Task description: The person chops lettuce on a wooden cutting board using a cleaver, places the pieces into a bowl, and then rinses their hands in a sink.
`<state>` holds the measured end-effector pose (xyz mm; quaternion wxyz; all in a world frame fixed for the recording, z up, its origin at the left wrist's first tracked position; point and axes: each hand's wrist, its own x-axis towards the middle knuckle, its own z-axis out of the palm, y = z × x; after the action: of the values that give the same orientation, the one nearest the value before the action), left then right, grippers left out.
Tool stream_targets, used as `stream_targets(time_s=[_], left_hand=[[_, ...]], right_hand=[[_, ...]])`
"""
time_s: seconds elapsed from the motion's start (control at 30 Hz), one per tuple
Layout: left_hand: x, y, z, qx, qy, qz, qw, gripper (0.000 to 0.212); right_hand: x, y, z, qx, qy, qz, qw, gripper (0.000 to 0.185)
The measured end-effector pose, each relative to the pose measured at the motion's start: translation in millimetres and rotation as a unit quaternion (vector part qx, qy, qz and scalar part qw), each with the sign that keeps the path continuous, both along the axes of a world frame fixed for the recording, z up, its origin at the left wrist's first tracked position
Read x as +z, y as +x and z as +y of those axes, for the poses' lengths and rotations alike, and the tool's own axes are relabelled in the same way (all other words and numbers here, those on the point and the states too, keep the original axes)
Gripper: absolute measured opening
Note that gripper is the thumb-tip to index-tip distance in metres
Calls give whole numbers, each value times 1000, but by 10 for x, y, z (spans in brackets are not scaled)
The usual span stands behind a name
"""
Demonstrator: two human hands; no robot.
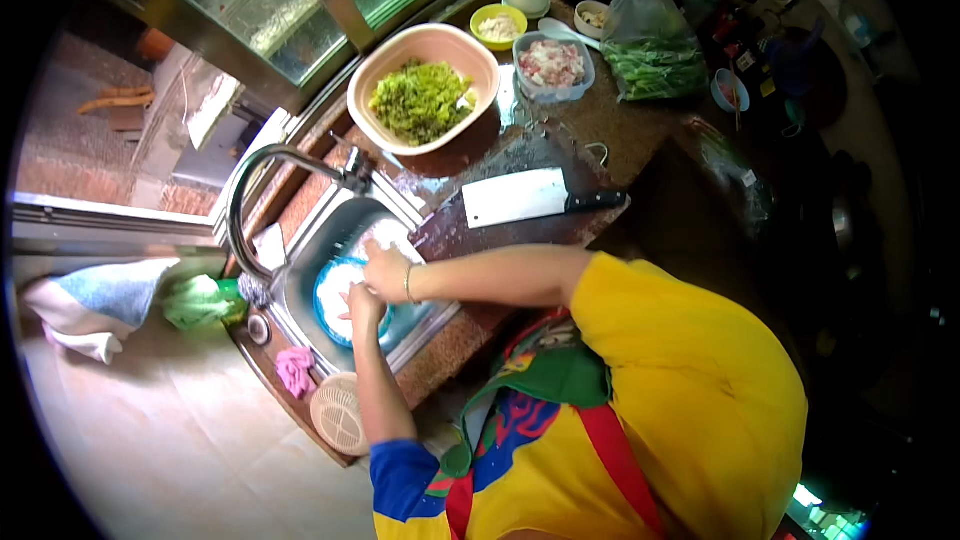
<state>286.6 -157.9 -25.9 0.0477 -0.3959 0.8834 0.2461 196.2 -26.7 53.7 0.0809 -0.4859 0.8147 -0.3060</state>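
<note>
A stainless steel sink [301, 279] is in front of me, with a blue-rimmed basin [324, 321] inside it. Bright white glare hides much of what the basin holds. My left hand [365, 304] is over the basin, its fingers reaching inward. Close against it is my right hand [386, 274], a bracelet on its wrist and its fingers partly blurred. Whether either hand grips anything small cannot be made out. The curved chrome faucet [238, 202] arches at the sink's left side.
A cleaver [516, 198] lies on a dark cutting board [442, 236] right of the sink. Behind stand a tub [358, 101] of chopped greens [420, 101], a container of raw meat [553, 64] and bagged green vegetables [652, 64]. A pink cloth [295, 371] and plastic strainer [337, 412] sit at the front-left edge.
</note>
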Motion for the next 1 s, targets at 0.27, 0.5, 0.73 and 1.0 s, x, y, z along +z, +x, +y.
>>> stream_targets(time_s=[0.27,0.5,0.73,1.0], left_hand=[[339,-927,769,61,-137,-61,987,50],[105,-558,306,-71,-78,27,994,60],[121,-643,-135,19,-78,-81,993,110],[1268,-1419,744,-221,119,69,966,48]], right_hand=[[183,5,62,-35,128,83,988,39],[195,-385,745,-21,97,-129,987,49],[57,-538,1648,-86,51,67,993,35],[376,-12,4329,-90,55,-127,986,34]])
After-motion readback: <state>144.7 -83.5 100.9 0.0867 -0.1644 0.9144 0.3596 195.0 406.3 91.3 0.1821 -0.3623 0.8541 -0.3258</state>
